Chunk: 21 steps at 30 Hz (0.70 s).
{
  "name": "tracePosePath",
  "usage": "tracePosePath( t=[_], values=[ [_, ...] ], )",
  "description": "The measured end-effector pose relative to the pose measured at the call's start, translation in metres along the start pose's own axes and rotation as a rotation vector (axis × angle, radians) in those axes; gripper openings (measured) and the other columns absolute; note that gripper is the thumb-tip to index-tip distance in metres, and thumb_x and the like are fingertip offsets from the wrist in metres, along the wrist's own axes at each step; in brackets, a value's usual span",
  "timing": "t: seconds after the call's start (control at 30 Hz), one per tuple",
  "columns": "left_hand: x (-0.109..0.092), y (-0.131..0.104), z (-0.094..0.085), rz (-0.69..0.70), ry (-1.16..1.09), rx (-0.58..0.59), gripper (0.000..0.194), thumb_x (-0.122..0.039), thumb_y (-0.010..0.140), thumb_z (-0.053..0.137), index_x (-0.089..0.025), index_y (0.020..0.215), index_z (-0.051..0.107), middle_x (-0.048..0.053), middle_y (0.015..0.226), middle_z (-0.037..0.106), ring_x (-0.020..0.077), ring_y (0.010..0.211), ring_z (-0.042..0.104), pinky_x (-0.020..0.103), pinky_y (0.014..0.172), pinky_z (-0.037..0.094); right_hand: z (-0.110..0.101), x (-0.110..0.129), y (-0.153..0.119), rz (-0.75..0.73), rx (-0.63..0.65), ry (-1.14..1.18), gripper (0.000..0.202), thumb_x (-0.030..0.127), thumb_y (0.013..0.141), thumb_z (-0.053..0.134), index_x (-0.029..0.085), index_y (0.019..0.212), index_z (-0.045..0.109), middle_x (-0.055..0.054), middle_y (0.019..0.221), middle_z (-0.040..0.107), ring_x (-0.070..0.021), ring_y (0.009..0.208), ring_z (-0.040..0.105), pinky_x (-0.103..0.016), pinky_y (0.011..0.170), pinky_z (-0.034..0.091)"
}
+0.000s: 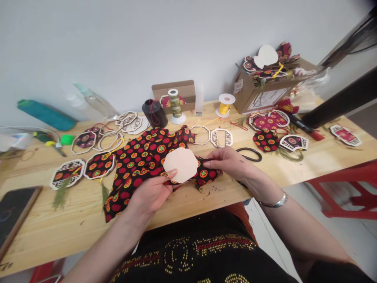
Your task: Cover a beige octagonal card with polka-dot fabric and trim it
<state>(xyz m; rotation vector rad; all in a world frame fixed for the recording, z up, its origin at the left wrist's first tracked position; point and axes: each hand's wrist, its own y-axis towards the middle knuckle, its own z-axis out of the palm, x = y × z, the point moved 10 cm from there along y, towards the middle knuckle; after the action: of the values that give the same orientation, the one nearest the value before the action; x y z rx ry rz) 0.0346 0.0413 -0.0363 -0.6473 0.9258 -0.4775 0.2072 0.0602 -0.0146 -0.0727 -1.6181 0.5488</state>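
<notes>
My left hand (153,190) is closed, its thumb pressing on the lower left edge of a cream scalloped board (180,165). Black fabric (138,157) with red dots and bright flowers spreads behind and around that board, bunched in places. On the right, my right hand (225,163) pinches the fabric's edge between thumb and fingers. A black loop handle (251,154), seemingly of scissors, shows beyond my right wrist; the rest of it is mostly hidden by the hand. Two pale openwork frames, an octagonal outline (208,135) and a lattice frame (222,137), lie just past the fabric.
Finished fabric ornaments (67,174) with tassels lie at left, near a phone (17,216). Thread spools (176,103), a yellow cord spool (225,105) and a clear bottle (98,103) stand along the wall. A full cardboard box (265,96) and a black post (341,98) are at right.
</notes>
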Motion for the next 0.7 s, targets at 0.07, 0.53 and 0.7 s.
tracePosePath(
  t=[0.07, 0.53, 0.7],
  values=[
    [0.001, 0.001, -0.002, -0.006, -0.012, -0.023, 0.064, 0.01, 0.082, 0.045, -0.017, 0.139, 0.051, 0.01, 0.114, 0.073, 0.0213, 0.095, 0.073, 0.031, 0.093, 0.057, -0.004, 0.001, -0.001, -0.013, -0.026, -0.053, 0.019, 0.033, 0.074, 0.07, 0.016, 0.069, 0.067, 0.003, 0.053, 0.056, -0.0063, 0.046, 0.042, -0.024, 0.047, 0.029],
    [-0.011, 0.003, -0.004, 0.049, 0.002, -0.089, 0.058, 0.009, 0.083, 0.044, -0.011, 0.137, 0.053, 0.013, 0.11, 0.074, 0.0205, 0.087, 0.074, 0.031, 0.089, 0.058, -0.085, 0.035, -0.059, -0.242, -0.818, -1.051, 0.028, 0.018, 0.088, 0.045, 0.011, 0.101, 0.069, -0.018, 0.103, 0.065, -0.0284, 0.094, 0.06, -0.038, 0.079, 0.046],
    [-0.013, 0.005, -0.007, 0.071, 0.0, -0.116, 0.057, 0.009, 0.082, 0.043, -0.008, 0.136, 0.053, 0.016, 0.107, 0.075, 0.0221, 0.089, 0.074, 0.033, 0.091, 0.058, -0.071, 0.015, -0.068, -0.265, -0.584, -1.29, 0.039, 0.015, 0.083, 0.047, 0.004, 0.118, 0.06, -0.019, 0.103, 0.064, -0.0307, 0.097, 0.059, -0.041, 0.086, 0.049]
  ],
)
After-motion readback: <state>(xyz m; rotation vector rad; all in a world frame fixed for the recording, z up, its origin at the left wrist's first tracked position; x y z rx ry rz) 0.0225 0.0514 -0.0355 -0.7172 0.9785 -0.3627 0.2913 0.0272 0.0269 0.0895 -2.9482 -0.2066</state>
